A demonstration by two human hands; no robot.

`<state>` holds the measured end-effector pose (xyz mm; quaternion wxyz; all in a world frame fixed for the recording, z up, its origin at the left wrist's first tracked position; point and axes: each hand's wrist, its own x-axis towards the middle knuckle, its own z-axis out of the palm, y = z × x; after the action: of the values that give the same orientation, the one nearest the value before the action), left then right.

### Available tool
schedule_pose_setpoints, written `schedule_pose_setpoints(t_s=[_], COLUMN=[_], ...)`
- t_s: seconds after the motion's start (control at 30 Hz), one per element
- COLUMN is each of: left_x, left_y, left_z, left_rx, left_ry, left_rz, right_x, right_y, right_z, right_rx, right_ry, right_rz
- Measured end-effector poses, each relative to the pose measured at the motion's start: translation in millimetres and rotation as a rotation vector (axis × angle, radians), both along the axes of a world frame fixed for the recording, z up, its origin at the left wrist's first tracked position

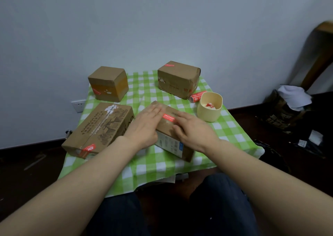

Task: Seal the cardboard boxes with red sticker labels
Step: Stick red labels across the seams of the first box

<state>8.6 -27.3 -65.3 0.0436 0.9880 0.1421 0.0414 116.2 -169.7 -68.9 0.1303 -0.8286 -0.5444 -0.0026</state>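
Small brown cardboard box (168, 128), lying askew mid-tabletop (153, 165) toward the front edge of the green-checked cloth, pressed under left hand (146, 122) and right hand (192, 127), both flat and gripping nothing, smoothing a red sticker label (168, 116) onto its top; next, probably, rubbing the label's ends firm.

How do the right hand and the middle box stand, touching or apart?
Touching. The head view shows the right hand lying flat on top of the middle box, fingertips by the red sticker.
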Motion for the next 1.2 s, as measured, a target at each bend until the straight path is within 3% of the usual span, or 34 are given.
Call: schedule_pose_setpoints(t_s=[0.17,0.3,0.4,0.47,0.57,0.67,0.93,1.1,1.2], left_x=[3.0,-11.7,-16.5,-14.2,-4.7,-0.1,-5.5,-1.6,-11.9], left_y=[1.1,15.0,15.8,10.0,-3.0,-2.8,6.2,1.5,11.8], left_z=[-4.4,-3.4,0.8,0.0,-5.9,-8.6,-4.4,-5.0,-4.0], left_rx=[-0.012,0.004,-0.009,-0.019,-0.035,-0.040,-0.027,-0.061,-0.021], left_ry=[0.108,0.108,0.045,0.012,0.066,0.120,0.077,0.143,0.122], left_rz=[-0.027,0.077,0.194,0.128,-0.036,-0.066,0.016,-0.018,0.084], right_x=[-0.5,6.5,9.0,7.6,0.5,-2.6,-1.6,-7.0,3.3], right_y=[6.6,-16.7,-32.7,-31.2,-13.2,-2.2,-15.7,-0.7,-19.6], right_z=[-4.9,-2.8,-0.4,1.9,-2.3,-9.5,3.3,-2.6,-5.5], right_rx=[-0.220,-0.162,0.006,0.043,-0.061,-0.161,0.003,-0.162,-0.087], right_ry=[-0.012,0.025,0.040,0.075,0.077,0.047,0.057,0.053,0.063], right_rz=[0.072,0.081,-0.033,-0.095,-0.005,0.051,0.029,0.082,0.095])
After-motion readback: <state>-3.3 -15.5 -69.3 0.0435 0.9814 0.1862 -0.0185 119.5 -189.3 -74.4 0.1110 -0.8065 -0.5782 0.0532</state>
